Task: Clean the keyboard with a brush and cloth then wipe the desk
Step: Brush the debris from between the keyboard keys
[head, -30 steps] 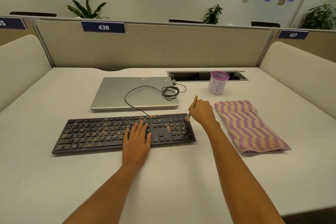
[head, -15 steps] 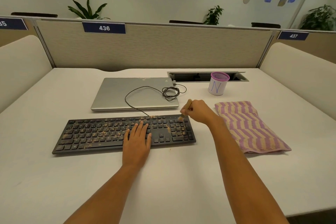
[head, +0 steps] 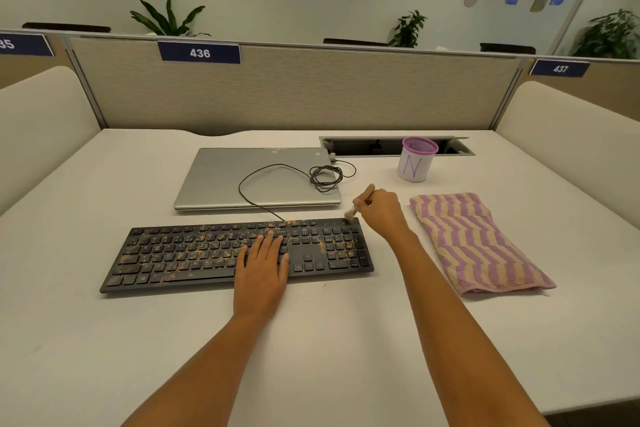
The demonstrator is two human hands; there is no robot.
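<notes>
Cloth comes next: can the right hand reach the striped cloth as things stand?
Probably yes: the striped cloth lies uncovered just beside the right hand, though that hand holds the brush.

In the middle of the frame a black keyboard (head: 194, 253) lies on a white desk (head: 329, 357). Brown crumbs cover many keys, most of them on its left and middle part. The left hand (head: 261, 276) rests flat on the keys, fingers straight, a little right of the keyboard's middle. The right hand (head: 382, 210) holds a small brush (head: 353, 211) tilted, with the bristles at the keyboard's upper right corner. Right of this hand lies a folded cloth (head: 478, 246) with purple and cream stripes. Above the keyboard is a closed silver laptop (head: 235, 184), and a thin black cable (head: 294, 172) lies on its lid. A white cup (head: 415, 165) with a purple rim stands upper right of the centre.
</notes>
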